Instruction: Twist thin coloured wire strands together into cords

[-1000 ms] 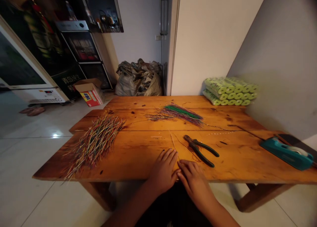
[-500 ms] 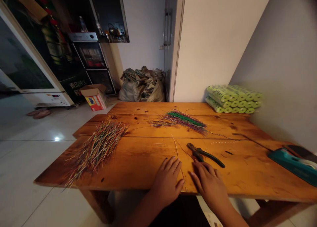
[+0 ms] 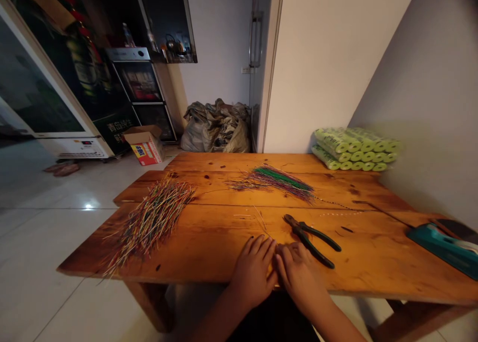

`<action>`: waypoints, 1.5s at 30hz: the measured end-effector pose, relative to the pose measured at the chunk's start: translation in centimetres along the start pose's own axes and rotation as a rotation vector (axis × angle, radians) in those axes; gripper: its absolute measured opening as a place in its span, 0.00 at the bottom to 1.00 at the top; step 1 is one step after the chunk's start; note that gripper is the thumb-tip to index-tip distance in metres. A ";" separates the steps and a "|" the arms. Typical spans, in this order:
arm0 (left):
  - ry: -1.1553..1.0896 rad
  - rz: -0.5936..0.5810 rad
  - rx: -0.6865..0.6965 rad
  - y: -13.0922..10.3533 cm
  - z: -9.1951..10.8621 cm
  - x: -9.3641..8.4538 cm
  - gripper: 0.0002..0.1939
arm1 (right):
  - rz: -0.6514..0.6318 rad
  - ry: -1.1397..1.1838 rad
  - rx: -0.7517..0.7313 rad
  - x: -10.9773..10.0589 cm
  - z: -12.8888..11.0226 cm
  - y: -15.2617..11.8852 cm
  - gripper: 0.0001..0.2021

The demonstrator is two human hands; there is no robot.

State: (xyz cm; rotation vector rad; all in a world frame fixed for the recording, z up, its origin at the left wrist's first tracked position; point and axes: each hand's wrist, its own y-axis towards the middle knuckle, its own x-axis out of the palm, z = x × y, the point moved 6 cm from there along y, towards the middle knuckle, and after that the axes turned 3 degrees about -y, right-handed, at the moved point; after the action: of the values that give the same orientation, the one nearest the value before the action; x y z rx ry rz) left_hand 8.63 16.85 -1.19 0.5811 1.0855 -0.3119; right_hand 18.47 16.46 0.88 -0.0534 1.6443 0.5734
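My left hand (image 3: 253, 268) rests near the table's front edge, its fingers together and pressing on a thin wire (image 3: 260, 218). The wire's loose ends stick out past the fingertips. Right beside it, my right hand (image 3: 300, 277) is closed with curled fingers at the same wire; the part between the hands is hidden. To the right of my right hand lie diagonal cutting pliers (image 3: 306, 236) with dark green handles, untouched. A pile of multicoloured wires (image 3: 155, 217) spreads at the table's left. Farther back lies a bundle of purple and green wires (image 3: 282, 180).
Short white wire pieces (image 3: 242, 215) lie on the wooden table (image 3: 209, 252). A teal tape dispenser (image 3: 442, 247) stands at the right edge. Green-wrapped paper rolls (image 3: 354, 150) are stacked at the back right. A cardboard box (image 3: 145, 145) and sacks (image 3: 216, 128) sit on the floor beyond.
My right hand has left the pliers and moved left, up against my left hand, its fingers curling at the wire. The wire's free end has shifted and now shows shorter.
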 end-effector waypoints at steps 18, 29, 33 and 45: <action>0.018 -0.036 -0.036 0.1 0.0 0.1 0.27 | 0.081 0.068 0.235 -0.1 11.2 4.7 0.15; -0.021 -0.018 -0.067 0.2 -0.1 0.1 0.28 | -0.101 -0.203 0.166 3.0 15.0 12.7 0.11; -0.020 -0.012 -0.069 0.2 -0.2 0.0 0.28 | -0.156 -0.246 0.175 3.1 15.3 13.3 0.10; -0.011 0.047 -0.068 0.3 -0.7 0.7 0.27 | -0.116 -0.064 0.362 -2.4 16.4 11.8 0.08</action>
State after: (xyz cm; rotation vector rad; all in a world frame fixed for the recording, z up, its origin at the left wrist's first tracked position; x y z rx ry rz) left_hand 8.59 17.51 -1.90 0.5425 1.0658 -0.2358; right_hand 29.69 32.55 6.33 0.1337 1.6474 0.1821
